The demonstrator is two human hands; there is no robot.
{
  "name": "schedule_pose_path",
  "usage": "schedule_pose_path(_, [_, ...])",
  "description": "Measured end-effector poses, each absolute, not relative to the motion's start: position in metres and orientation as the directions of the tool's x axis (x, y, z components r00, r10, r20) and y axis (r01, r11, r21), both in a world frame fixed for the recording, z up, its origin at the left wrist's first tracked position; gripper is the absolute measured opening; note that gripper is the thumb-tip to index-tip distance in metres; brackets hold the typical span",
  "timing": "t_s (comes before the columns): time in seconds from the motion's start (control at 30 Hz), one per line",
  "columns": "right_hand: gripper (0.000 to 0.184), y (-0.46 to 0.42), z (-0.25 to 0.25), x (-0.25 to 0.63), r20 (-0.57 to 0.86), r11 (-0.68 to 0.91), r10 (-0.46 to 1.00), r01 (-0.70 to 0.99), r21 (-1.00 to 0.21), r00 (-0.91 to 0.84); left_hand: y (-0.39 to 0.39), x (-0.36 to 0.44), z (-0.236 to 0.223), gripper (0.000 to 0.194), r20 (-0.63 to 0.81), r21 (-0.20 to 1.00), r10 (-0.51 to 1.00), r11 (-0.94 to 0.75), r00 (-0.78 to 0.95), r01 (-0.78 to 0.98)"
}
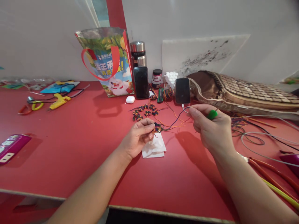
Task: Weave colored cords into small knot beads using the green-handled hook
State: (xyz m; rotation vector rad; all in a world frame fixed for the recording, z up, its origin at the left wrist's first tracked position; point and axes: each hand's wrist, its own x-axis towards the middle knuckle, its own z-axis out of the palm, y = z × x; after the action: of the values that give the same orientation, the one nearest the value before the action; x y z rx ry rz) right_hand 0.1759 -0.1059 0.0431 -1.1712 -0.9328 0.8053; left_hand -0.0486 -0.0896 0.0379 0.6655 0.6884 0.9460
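Observation:
My left hand [142, 135] pinches a small multicoloured crocheted piece [158, 127] between thumb and fingers, over the middle of the red table. A dark strand of yarn [178, 117] runs from that piece up to my right hand [209, 124]. My right thumb and forefinger close on the yarn, and a thin tool with a green grip [212, 114], which looks like a crochet hook, is tucked in the same hand. Below the left fingers lies a folded white tissue [154, 149]. Several finished crocheted pieces [147, 113] in the same colours lie just behind my left hand.
At the back of the red table [77, 149] stand a printed bag [114, 68], a dark phone [140, 82], a charging phone [182, 91] and a jar [157, 77]. A yellow glue gun [59, 101] lies left. Loose cords [252, 137] and red-handled pliers [268, 168] lie right.

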Motion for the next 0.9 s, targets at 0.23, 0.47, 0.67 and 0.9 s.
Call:
schedule_pose_path(0.23, [0.02, -0.104, 0.04, 0.175, 0.186, 0.205, 0.89, -0.002, -0.979, 0.417, -0.098, -0.043, 0.03, 0.02, -0.24, 0.771, 0.847, 0.463, 0.474, -0.437])
schedule_pose_path(0.47, [0.023, -0.104, 0.042, 0.173, 0.177, 0.206, 0.885, -0.022, -0.978, 0.43, -0.111, -0.043, 0.049, 0.011, 0.219, 0.972, 0.882, -0.161, 0.418, -0.169])
schedule_pose_path(0.67, [0.027, -0.108, 0.045, 0.146, 0.077, 0.097, 0.984, -0.121, -0.988, 0.158, -0.121, -0.039, 0.052, 0.01, 0.14, 0.96, 0.802, 0.033, 0.581, -0.278])
schedule_pose_path(0.9, [0.032, -0.105, 0.038, 0.134, -0.053, -0.044, 0.998, -0.213, -0.976, 0.035, -0.12, -0.035, 0.048, 0.023, 0.012, 0.893, 0.763, 0.282, 0.647, -0.35])
